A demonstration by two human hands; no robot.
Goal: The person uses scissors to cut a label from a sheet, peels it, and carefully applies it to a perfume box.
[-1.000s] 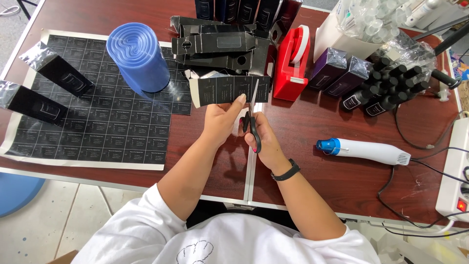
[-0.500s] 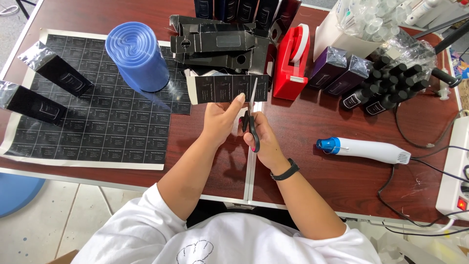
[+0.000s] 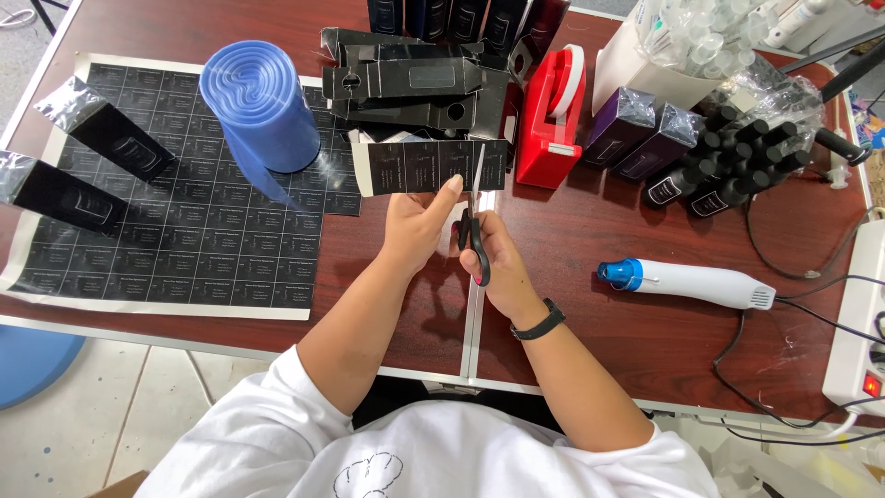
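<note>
We observe almost no change over the last second: the strip of black printed labels (image 3: pixel 429 166) stays above the dark red counter (image 3: pixel 645 323), near the far middle, pinched at its lower edge by the left hand (image 3: pixel 419 226). The right hand (image 3: pixel 493 258) keeps its grip clenched on the black-handled scissors (image 3: pixel 475 217), whose blades remain upright across the strip's right part. We judge the cut barely advanced. A blue film roll (image 3: pixel 263 106) stands to the left.

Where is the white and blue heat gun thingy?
In the head view, the heat gun lies on the brown table, to the right of the right hand holding scissors.
</note>
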